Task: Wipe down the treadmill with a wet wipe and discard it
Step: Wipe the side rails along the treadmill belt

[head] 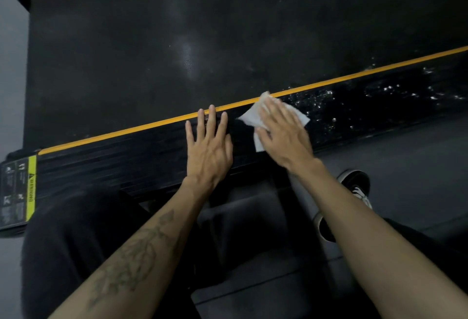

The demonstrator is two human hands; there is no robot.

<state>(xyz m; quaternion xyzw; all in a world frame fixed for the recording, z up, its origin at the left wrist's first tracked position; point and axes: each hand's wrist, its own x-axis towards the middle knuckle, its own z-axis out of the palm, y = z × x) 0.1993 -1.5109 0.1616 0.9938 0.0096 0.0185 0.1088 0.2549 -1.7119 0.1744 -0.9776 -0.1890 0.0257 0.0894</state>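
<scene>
Two hands are flat on the side rail [131, 156], and it's the right hand [283, 131] doing the work: fingers straight and slightly spread, pressing the wet wipe [255, 116] against the rail, probably to cover a broad patch at once. One corner of the wipe laps onto the orange stripe [126, 132] along the rail's far edge. Beside it, further toward the warning label [19, 192] at the rail's end, the left hand [209, 149] rests palm-down, fingers extended and apart, holding nothing, likely a brace. Beyond the stripe lies the dusty belt [177, 40]. Wet specks glisten on the rail past the wipe.
</scene>
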